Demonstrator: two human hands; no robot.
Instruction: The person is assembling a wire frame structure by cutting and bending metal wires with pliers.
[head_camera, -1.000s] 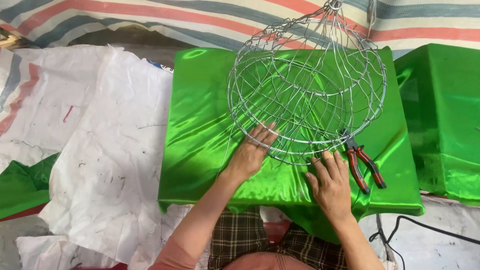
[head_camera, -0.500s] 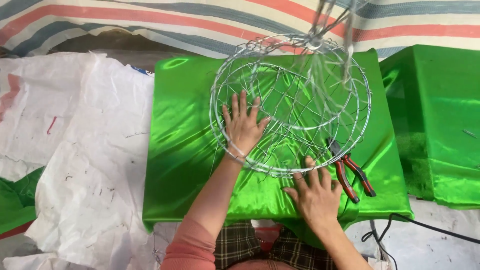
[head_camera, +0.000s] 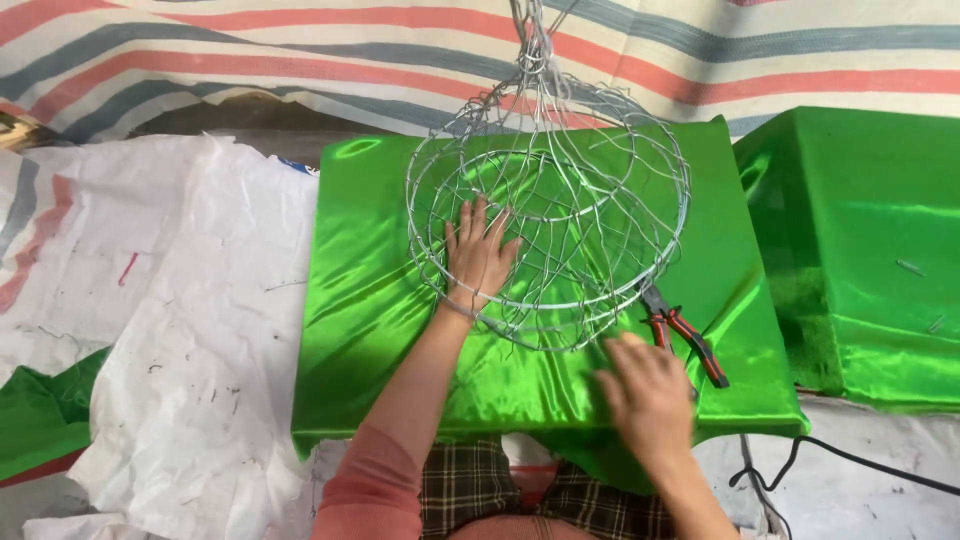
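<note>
Pressing flat inside the wire frame (head_camera: 548, 215), left hand (head_camera: 478, 255) spreads fingers.

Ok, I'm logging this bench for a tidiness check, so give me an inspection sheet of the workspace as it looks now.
Surface: shiny green cloth covers the work block, creased at the edges.
Job's things: round wire frame stands on the cloth, its wires gathered at the top.
Clutter: red-handled pliers lie on the cloth, right of the frame.
Grippers: left hand flat and open inside the frame; right hand open over the cloth near the pliers, blurred.
Cables: black cable on the floor at lower right.
Surroundings: white woven sheet at left, second green-covered block at right, striped tarp behind.
</note>
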